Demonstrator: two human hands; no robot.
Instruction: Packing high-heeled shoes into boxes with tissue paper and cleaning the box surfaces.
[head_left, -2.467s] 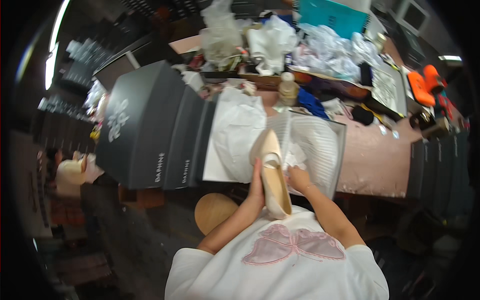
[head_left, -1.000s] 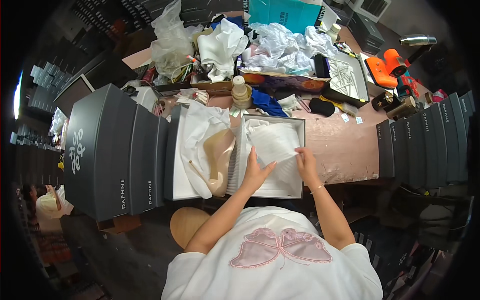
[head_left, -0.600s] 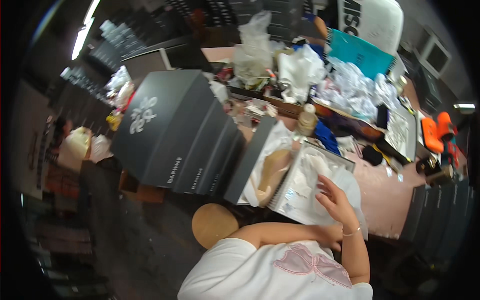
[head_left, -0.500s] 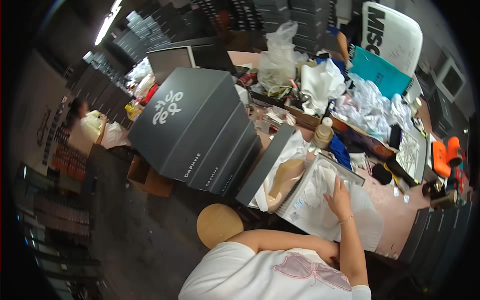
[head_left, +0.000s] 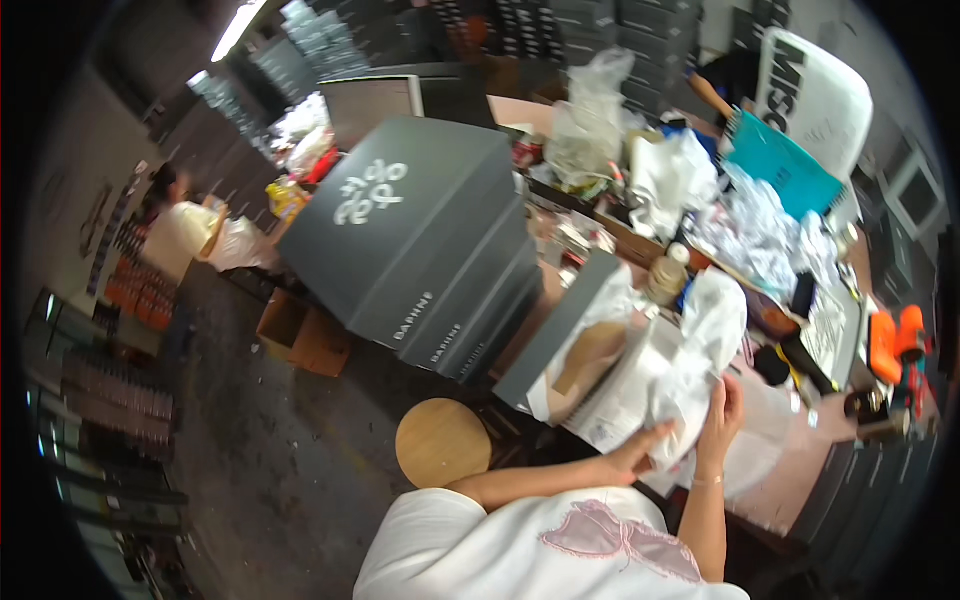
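My left hand (head_left: 640, 450) is closed at the near end of a bundle of white tissue paper (head_left: 708, 320). What lies inside the paper is hidden. On the bundle's right side, my right hand (head_left: 722, 405) has its fingers bent against the paper, partly blurred. Just left of the bundle stands an opened dark grey shoe box (head_left: 555, 335). A beige shoe (head_left: 590, 360) rests in it among white paper. More thin white paper (head_left: 760, 455) lies flat on the table to the right of my right hand.
Dark grey shoe boxes (head_left: 410, 240) are stacked at left, beside a round stool (head_left: 443, 445). Behind the open box stand a bottle (head_left: 667, 275) and crumpled paper (head_left: 745, 225). An orange tool (head_left: 884, 345) lies far right. Another person (head_left: 190, 230) is at the far left.
My left hand has come up from near my body to the paper. The tissue paper is now raised and gathered between both hands. The view has shifted slightly.
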